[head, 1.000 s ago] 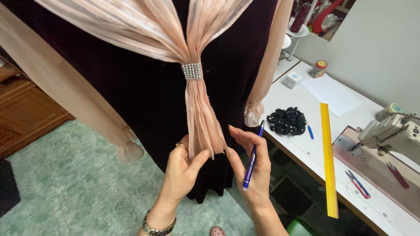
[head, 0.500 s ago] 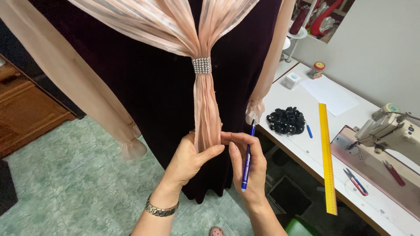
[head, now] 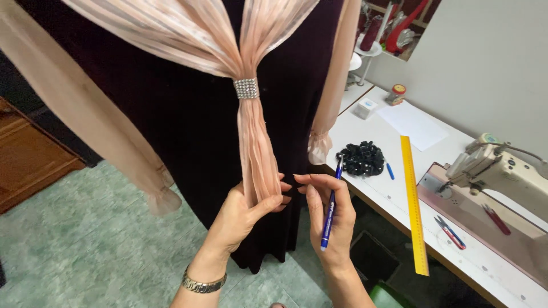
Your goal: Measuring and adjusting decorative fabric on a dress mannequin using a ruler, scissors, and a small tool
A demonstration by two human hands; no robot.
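Observation:
A dark maroon dress [head: 171,131] hangs upright in front of me with a pleated peach scarf [head: 254,137] gathered by a sparkly silver band [head: 246,88]. My left hand [head: 242,214], a metal watch on its wrist, pinches the lower end of the scarf tail between thumb and fingers. My right hand [head: 328,219] holds a blue pen [head: 331,208] upright along the palm, its forefinger and thumb reaching toward the scarf end beside the left hand.
A white work table [head: 377,188] stands at right with a yellow ruler [head: 414,202], a black beaded bunch [head: 361,158], a sheet of paper [head: 412,122], snips [head: 450,231] and a sewing machine [head: 496,171]. Green floor [head: 85,245] lies below; a wooden cabinet [head: 28,159] is at left.
The view has shifted slightly; my left hand has closed its grip on the scarf's lower end and my right hand with the pen has come in closer to it.

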